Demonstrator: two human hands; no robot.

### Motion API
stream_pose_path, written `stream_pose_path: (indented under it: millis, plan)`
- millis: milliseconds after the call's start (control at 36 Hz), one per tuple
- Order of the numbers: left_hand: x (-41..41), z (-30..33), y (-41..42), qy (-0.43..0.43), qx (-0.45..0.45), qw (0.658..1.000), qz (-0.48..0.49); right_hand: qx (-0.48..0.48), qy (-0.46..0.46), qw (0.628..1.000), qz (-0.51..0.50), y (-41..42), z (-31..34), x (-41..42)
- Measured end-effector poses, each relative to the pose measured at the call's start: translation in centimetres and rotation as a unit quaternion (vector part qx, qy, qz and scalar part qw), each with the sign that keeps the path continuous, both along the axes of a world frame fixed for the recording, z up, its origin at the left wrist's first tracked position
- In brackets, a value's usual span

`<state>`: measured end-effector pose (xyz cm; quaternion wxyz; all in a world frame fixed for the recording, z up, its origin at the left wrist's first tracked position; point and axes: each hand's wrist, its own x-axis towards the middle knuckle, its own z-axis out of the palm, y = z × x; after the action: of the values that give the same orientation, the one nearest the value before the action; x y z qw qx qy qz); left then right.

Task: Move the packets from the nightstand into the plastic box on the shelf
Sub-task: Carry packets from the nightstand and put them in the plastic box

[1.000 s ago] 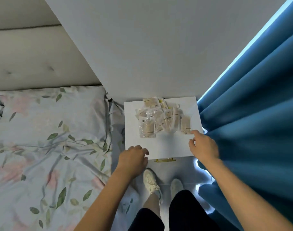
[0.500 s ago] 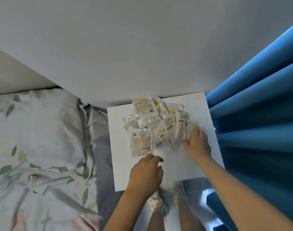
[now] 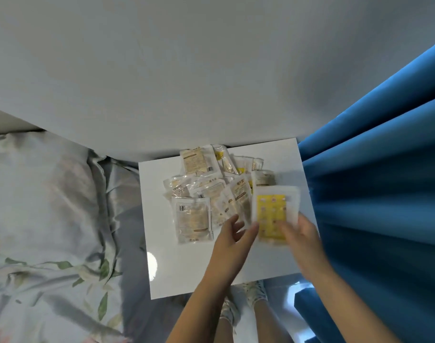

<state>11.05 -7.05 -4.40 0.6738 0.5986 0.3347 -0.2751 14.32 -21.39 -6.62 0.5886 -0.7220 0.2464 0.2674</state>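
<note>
A heap of clear packets (image 3: 206, 191) with beige contents lies on the white nightstand (image 3: 186, 266), toward its back edge. My right hand (image 3: 303, 241) pinches a yellow-faced packet (image 3: 273, 214) by its lower right edge and holds it lifted over the right side of the top. My left hand (image 3: 232, 241) has its fingers spread, and its fingertips touch the lower left edge of the same packet. One large packet (image 3: 192, 220) lies flat at the front of the heap. The plastic box and shelf are out of view.
A bed with leaf-patterned bedding (image 3: 50, 219) runs along the left of the nightstand. Blue curtains (image 3: 379, 181) hang close on the right. A grey wall (image 3: 211, 70) stands behind. My feet (image 3: 243, 303) are on the floor below the front edge.
My right hand has picked the yellow-faced packet off the right of the heap and lifted it. My left hand has moved forward from the front edge to touch that packet. The camera has come closer.
</note>
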Motion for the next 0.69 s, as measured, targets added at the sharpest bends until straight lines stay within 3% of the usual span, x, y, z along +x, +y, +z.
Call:
stream_pose_path:
  millis: [56, 111, 167, 250, 444, 500, 611, 694]
  plan:
    - [0.5, -0.1, 0.0, 0.015, -0.083, 0.995, 0.048, 0.106, 0.065, 0.991, 0.057, 0.7, 1.9, -0.4]
    - [0.6, -0.2, 0.2, 0.015, -0.094, 0.992, 0.078, 0.145, 0.105, 0.98, 0.087, 1.1, 2.8, -0.3]
    - [0.4, -0.4, 0.5, 0.021, -0.083, 0.988, 0.125, 0.073, 0.061, 0.993, 0.064, 1.2, 2.5, 0.6]
    - [-0.2, -0.9, 1.1, 0.013, -0.039, 0.983, 0.176, -0.131, -0.052, 0.989, 0.042, 1.0, 0.1, 2.9]
    - [-2.4, -1.5, 2.5, -0.068, 0.04, 0.983, 0.167, -0.351, -0.023, 0.921, 0.168, 1.8, -6.7, 5.4]
    - [-2.7, -1.3, 2.8, -0.074, 0.04, 0.984, 0.157, -0.36, -0.028, 0.918, 0.16, 1.8, -7.2, 5.6]
    - [-3.1, -1.2, 2.8, -0.034, 0.042, 0.99, 0.131, -0.271, 0.006, 0.96, 0.065, 1.1, -7.7, 5.7]
    - [-3.3, -1.2, 2.6, -0.029, 0.032, 0.99, 0.134, -0.294, 0.004, 0.951, 0.093, 0.2, -7.7, 5.3]
